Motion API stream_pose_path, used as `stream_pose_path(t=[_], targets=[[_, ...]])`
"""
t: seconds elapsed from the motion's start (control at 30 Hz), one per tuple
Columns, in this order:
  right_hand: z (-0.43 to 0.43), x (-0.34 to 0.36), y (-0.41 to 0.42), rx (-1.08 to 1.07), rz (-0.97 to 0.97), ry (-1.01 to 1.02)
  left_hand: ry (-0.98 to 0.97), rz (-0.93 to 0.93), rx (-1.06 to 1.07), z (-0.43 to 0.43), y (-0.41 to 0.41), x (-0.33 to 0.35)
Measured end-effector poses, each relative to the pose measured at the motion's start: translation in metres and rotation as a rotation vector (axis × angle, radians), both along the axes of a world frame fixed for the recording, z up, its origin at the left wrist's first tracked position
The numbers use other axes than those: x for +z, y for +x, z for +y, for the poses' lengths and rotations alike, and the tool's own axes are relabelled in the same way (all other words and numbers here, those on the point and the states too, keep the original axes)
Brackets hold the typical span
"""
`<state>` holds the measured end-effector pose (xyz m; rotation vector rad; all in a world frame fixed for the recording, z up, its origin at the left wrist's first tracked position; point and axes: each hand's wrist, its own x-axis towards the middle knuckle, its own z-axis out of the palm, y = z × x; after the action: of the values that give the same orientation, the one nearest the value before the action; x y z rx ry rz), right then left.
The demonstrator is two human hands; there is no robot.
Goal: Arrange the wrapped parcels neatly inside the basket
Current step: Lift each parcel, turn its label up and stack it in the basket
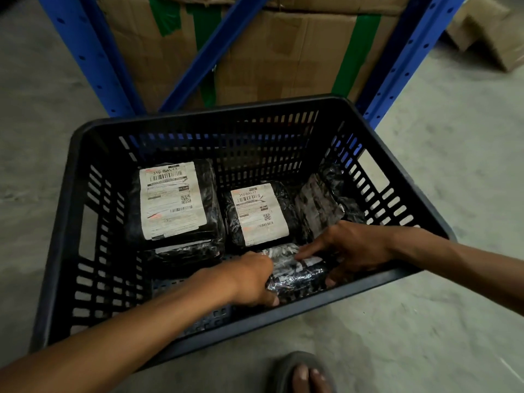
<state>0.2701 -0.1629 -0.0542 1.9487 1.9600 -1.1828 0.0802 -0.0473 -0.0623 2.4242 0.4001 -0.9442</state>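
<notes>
A black slotted plastic basket (pixel 65 222) stands on the concrete floor. Inside lie several parcels wrapped in black plastic. A large labelled parcel (pixel 173 199) sits at the back left on top of another. A smaller labelled parcel (pixel 259 214) lies in the middle, and a third parcel (pixel 317 205) leans against the right wall. At the near side both hands hold a crinkled black parcel (pixel 297 275). My left hand (pixel 252 279) grips its left end. My right hand (pixel 351 251) grips its right end, with the index finger stretched over the top.
A blue metal rack (pixel 96 58) with a diagonal brace stands behind the basket, in front of a big cardboard box (pixel 283 52) with green tape. More cardboard (pixel 487 32) lies at the far right. A foot in a sandal (pixel 303 373) is at the bottom edge.
</notes>
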Motion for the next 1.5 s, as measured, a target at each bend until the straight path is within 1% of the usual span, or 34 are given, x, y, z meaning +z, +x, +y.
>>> stream_pose_path(t=[0.1,0.17,0.2,0.3,0.33,0.43,0.5,0.57,0.6,0.63,0.67,0.73,0.8,0.87,0.93,1.0,1.07,1.2,1.27,1.3,1.33,1.4,1.43,1.5], targets=[[0.003,-0.002,0.000,0.021,-0.013,0.048,-0.014,-0.016,0.025,-0.002,-0.002,-0.001],[0.005,-0.002,0.005,-0.024,0.046,0.066,-0.075,-0.058,0.111,0.003,-0.003,0.000],[0.007,0.000,0.009,-0.080,0.109,0.057,-0.117,-0.080,0.167,0.008,-0.003,0.001],[0.012,0.009,0.025,-0.350,0.385,0.027,-0.342,-0.131,0.401,0.033,-0.008,0.008],[0.014,0.014,0.032,-0.446,0.450,0.035,-0.425,-0.161,0.498,0.041,-0.010,0.012],[0.019,0.024,0.041,-0.691,0.569,0.154,-0.564,-0.344,0.799,0.063,-0.011,0.020],[0.027,0.025,0.041,-0.892,0.699,0.205,-0.713,-0.488,1.038,0.068,-0.007,0.024],[0.037,0.024,0.038,-1.161,0.830,0.171,-0.904,-0.586,1.225,0.064,-0.005,0.025],[0.042,0.022,0.036,-1.288,0.861,0.128,-0.949,-0.620,1.256,0.060,-0.005,0.023],[0.045,0.020,0.034,-1.388,0.863,0.077,-0.929,-0.632,1.243,0.052,-0.005,0.020],[0.048,0.016,0.032,-1.456,0.853,0.034,-0.862,-0.616,1.207,0.044,-0.005,0.016],[0.048,0.005,0.026,-1.515,0.850,-0.014,-0.728,-0.555,1.207,0.030,0.000,0.008],[0.046,-0.004,0.017,-1.540,0.847,-0.006,-0.677,-0.512,1.319,0.027,0.007,0.000],[0.045,-0.008,0.010,-1.515,0.846,0.019,-0.641,-0.478,1.433,0.028,0.013,-0.008],[0.043,-0.009,0.009,-1.457,0.791,0.110,-0.607,-0.458,1.535,0.029,0.021,-0.014],[0.048,-0.008,0.012,-1.402,0.710,0.220,-0.599,-0.476,1.584,0.030,0.030,-0.020],[0.057,-0.006,0.013,-1.346,0.686,0.291,-0.549,-0.530,1.594,0.036,0.041,-0.025],[0.085,-0.014,0.019,-1.295,0.700,0.365,-0.298,-0.632,1.521,0.052,0.061,-0.024],[0.097,-0.022,0.021,-1.253,0.721,0.385,-0.199,-0.627,1.487,0.060,0.067,-0.025],[0.102,-0.029,0.021,-1.216,0.702,0.393,-0.161,-0.597,1.469,0.064,0.071,-0.027],[0.105,-0.037,0.020,-1.162,0.642,0.383,-0.131,-0.545,1.444,0.067,0.074,-0.030],[0.108,-0.053,0.018,-1.028,0.426,0.293,-0.092,-0.433,1.359,0.070,0.082,-0.037],[0.107,-0.061,0.017,-0.970,0.313,0.246,-0.062,-0.397,1.318,0.068,0.086,-0.039],[0.106,-0.075,0.018,-0.908,0.193,0.210,0.022,-0.371,1.288,0.064,0.093,-0.045]])
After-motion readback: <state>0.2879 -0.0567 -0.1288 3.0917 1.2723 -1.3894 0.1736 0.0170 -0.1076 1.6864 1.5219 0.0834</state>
